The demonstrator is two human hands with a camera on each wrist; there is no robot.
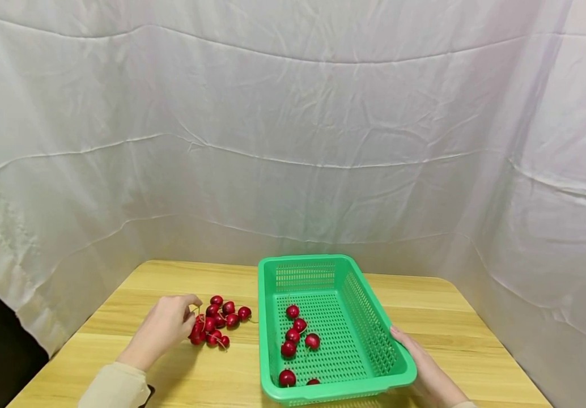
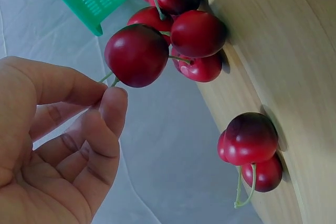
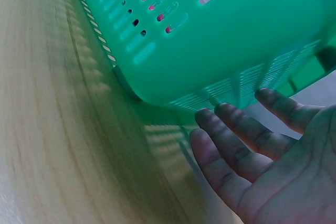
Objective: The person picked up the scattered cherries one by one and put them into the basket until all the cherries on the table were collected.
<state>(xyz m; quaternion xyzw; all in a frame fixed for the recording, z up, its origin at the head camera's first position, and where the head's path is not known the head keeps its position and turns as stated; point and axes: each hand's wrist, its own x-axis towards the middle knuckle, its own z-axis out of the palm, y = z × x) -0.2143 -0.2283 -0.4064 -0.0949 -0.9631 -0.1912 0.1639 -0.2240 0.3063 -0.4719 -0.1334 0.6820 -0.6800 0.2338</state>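
Between your hands, a basket [image 1: 344, 389].
Left hand [image 1: 162, 326] pinches a cherry [image 2: 137, 55] by its stem; right hand [image 1: 423, 365], fingers extended, touches the basket; cloth [image 1: 293, 113] beyond.

Left cream fabric sleeve [image 1: 114, 388]: loose
Small black rounded piece [image 1: 148, 395]: beside it
Right cream fabric sleeve [image 1: 465, 404]: edge visible

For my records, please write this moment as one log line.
left hand: pinches cherry stem | right hand: touches basket | cherries: in basket and on table
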